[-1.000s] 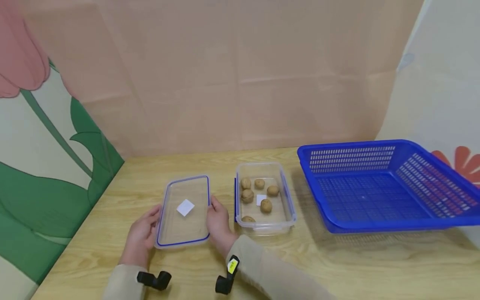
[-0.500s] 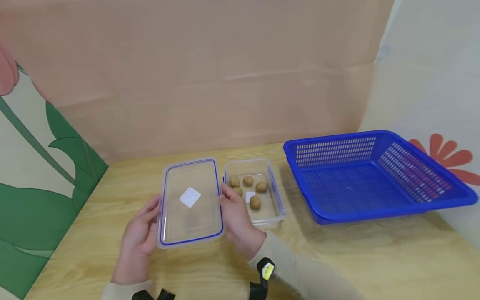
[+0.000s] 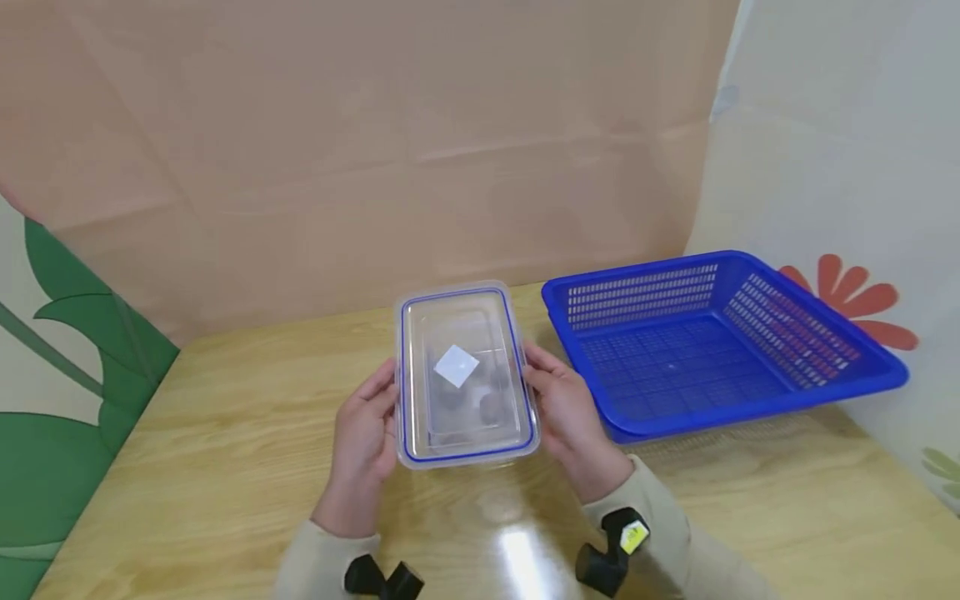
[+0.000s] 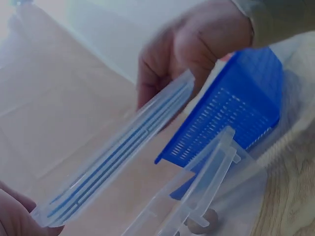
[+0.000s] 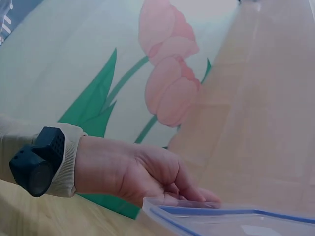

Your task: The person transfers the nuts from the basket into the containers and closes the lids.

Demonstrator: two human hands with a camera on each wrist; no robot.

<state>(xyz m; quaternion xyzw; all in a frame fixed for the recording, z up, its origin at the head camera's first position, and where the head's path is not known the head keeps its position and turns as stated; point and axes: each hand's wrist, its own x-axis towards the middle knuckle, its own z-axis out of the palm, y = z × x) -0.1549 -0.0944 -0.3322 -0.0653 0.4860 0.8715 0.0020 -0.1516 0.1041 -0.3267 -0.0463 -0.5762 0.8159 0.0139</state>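
A clear plastic lid (image 3: pixel 467 417) with a blue seal and a white square label (image 3: pixel 456 366) is in both hands. My left hand (image 3: pixel 363 446) holds its left edge and my right hand (image 3: pixel 572 421) its right edge, thumbs along the sides. Beneath the lid stands a clear food container (image 4: pixel 209 179); the left wrist view shows a gap between the two. Part of a walnut (image 4: pixel 204 220) shows through the container wall there. From the head view, the lid covers the container and its walnuts are only blurred dark shapes.
To the right of the lid, a blue slotted plastic basket (image 3: pixel 690 354) sits at the back of the wooden table (image 3: pixel 247 442), close to my right hand. A pinkish backdrop (image 3: pixel 360 158) rises behind the table.
Both hands have carried the lid rightward from the table's left side, to a place over the container. The walnuts, plainly visible earlier, are now behind the lid. The head view has turned right.
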